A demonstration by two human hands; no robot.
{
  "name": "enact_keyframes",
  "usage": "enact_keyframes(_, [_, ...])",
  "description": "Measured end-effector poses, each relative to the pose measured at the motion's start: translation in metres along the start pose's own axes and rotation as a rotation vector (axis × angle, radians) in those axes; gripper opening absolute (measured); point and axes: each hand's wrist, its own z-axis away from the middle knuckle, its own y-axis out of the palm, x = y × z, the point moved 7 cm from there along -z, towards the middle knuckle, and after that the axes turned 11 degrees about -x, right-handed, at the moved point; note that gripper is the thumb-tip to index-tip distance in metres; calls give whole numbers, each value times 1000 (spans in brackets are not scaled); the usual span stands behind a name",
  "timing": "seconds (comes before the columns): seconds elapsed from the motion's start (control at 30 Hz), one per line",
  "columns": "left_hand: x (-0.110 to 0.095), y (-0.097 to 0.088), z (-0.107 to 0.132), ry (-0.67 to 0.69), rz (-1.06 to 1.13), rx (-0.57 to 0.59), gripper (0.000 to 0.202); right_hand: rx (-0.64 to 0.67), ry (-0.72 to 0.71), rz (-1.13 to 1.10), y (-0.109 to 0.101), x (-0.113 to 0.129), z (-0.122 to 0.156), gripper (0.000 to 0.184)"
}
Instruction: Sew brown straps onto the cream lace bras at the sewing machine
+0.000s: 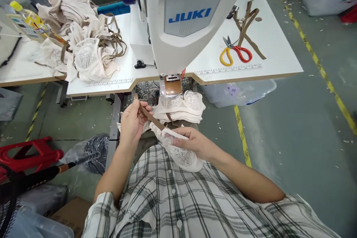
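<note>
My left hand (133, 121) is closed on a brown strap (152, 118), pinching it near its upper end. The strap runs down to the right and meets the edge of a white lace bra (185, 156). That edge is gripped between the thumb and fingers of my right hand (192, 141), and the lace cup hangs below it in front of my shirt. Just beyond my hands, a stack of white lace bras (181, 113) lies under the head of the sewing machine (192, 18).
Scissors (235, 52) and brown strap pieces (247, 26) lie on the white table (279, 59) at right. A heap of bras (86, 48) and a yellow-capped bottle (33, 22) are at left. Below are a clear plastic bin (242, 91) and a red stool (30, 152).
</note>
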Motion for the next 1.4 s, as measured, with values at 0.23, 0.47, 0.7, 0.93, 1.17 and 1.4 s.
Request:
enact_keyframes(0.23, [-3, 1, 1, 4, -7, 2, 33, -19, 35, 51, -4, -4, -1, 35])
enact_keyframes(0.47, [-11, 0, 5, -7, 48, -1, 29, -50, -74, 253, -7, -1, -3, 32])
enact_keyframes(0.7, [-34, 3, 59, 158, 78, 330, 45, -614, -1104, 995, -25, 56, 17, 20])
enact_keyframes(0.93, [-2, -17, 92, 308, 22, 364, 42, -644, -1447, 1001, -19, 71, 35, 16])
enact_keyframes(1.17, [-3, -23, 96, 394, -7, 360, 41, -585, -1436, 988, -16, 66, 34, 18])
enact_keyframes(1.4, [-6, -23, 95, 427, -30, 365, 41, -573, -1394, 970, -14, 66, 33, 11])
